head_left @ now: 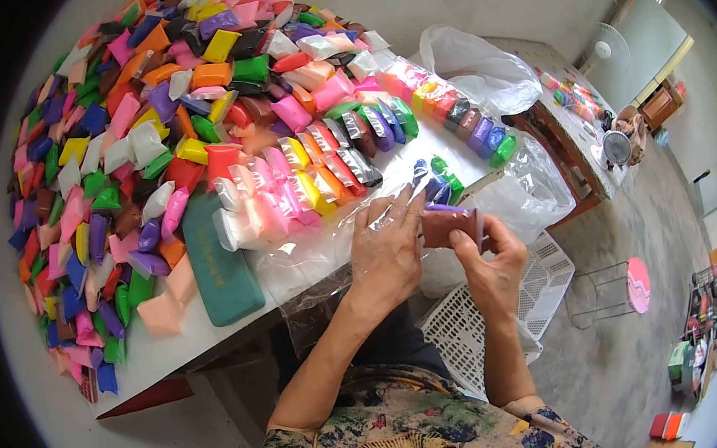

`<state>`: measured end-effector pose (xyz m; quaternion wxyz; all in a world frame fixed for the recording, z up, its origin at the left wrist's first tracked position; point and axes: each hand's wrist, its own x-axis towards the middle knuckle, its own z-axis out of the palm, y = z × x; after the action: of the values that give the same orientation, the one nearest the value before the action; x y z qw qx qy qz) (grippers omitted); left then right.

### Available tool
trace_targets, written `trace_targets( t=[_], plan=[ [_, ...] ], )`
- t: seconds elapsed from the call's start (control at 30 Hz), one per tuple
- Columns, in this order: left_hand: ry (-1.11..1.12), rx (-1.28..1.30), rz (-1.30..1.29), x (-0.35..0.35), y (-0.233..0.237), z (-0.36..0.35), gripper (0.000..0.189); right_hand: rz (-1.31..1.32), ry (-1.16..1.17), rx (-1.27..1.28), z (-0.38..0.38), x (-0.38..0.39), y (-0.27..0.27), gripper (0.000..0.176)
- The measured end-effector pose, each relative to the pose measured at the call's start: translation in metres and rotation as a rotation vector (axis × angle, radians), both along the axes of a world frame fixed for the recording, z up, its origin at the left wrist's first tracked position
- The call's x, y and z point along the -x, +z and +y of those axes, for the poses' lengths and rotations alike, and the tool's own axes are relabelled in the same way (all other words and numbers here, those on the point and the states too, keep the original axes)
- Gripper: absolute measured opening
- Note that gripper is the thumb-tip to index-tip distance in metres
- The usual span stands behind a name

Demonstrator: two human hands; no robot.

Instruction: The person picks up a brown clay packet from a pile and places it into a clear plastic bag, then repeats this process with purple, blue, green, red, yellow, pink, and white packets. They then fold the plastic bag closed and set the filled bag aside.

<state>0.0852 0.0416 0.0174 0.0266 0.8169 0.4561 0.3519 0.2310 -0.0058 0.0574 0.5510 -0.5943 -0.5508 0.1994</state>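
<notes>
Left hand [387, 247] loosely spread on clear plastic [320, 248], right hand [493, 257] pinching brown packet [441, 227], both near table edge [172, 365]

Packet heap [146, 144]: pink, red, orange, yellow, green, blue, purple, brown, black, white
Lined packets [313, 177]: peach, pink, yellow, orange, red, black
Held packet [441, 229]: brown, purple top edge
Case [223, 268]: deep teal green, gold lettering
Tabletop [154, 358]: white
Basket [460, 338]: white, lattice sides
Shirt [392, 432]: dark and beige blotches, golden fan-shaped leaves
Stool seat [638, 285]: pink, paler markings
Floor [613, 355]: mottled grey
</notes>
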Motion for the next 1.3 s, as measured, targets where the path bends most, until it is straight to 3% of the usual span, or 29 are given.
trace_targets(
  t=[0.13, 0.27, 0.43, 0.77, 0.87, 1.17, 1.3],
  plan=[
    [0.007, 0.003, -0.015, 0.000, 0.000, 0.000, 0.054, 0.029, -0.014, -0.080, 0.014, 0.007, -0.017, 0.024],
    [-0.018, 0.151, -0.032, 0.001, 0.003, 0.001, 0.061, -0.167, -0.111, -0.208, 0.020, 0.011, -0.021, 0.026],
    [-0.048, 0.052, -0.093, 0.004, 0.000, 0.003, 0.059, -0.310, -0.184, -0.348, 0.024, 0.016, -0.030, 0.029],
    [-0.067, 0.101, -0.254, 0.004, 0.002, -0.002, 0.058, -0.438, -0.229, -0.290, 0.027, 0.024, -0.028, 0.031],
    [-0.041, 0.051, -0.158, 0.006, 0.003, -0.010, 0.061, -0.462, -0.257, -0.285, 0.027, 0.026, -0.031, 0.031],
    [0.038, -0.010, -0.457, 0.009, -0.004, -0.012, 0.046, -0.463, -0.209, -0.306, 0.035, 0.038, -0.028, 0.029],
    [0.044, -0.027, -0.445, 0.011, -0.002, -0.010, 0.041, -0.465, -0.247, -0.270, 0.044, 0.043, -0.025, 0.027]
  ],
)
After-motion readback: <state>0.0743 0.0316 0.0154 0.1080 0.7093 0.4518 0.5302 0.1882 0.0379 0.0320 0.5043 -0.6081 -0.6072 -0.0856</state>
